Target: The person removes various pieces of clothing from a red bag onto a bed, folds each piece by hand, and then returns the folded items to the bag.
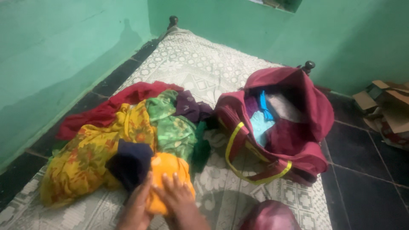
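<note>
My left hand (pixel 137 208) and my right hand (pixel 179 198) press together on an orange cloth (pixel 167 167) at the near end of a heap of clothes. The heap holds a yellow flowered cloth (pixel 85 159), a dark navy piece (pixel 130 162), a green patterned cloth (pixel 172 127), a red cloth (pixel 123 100) and a purple piece (pixel 189 106). To the right lies an open maroon bag (pixel 298 127) with yellow-trimmed handles, with light blue and purple clothes inside.
Everything rests on a bed with a white patterned cover (pixel 191 64). Green walls (pixel 51 55) close in the left and back. Dark floor tiles (pixel 370 179) and cardboard pieces (pixel 387 110) lie at the right. A maroon rounded thing (pixel 270 215) sits at the bottom edge.
</note>
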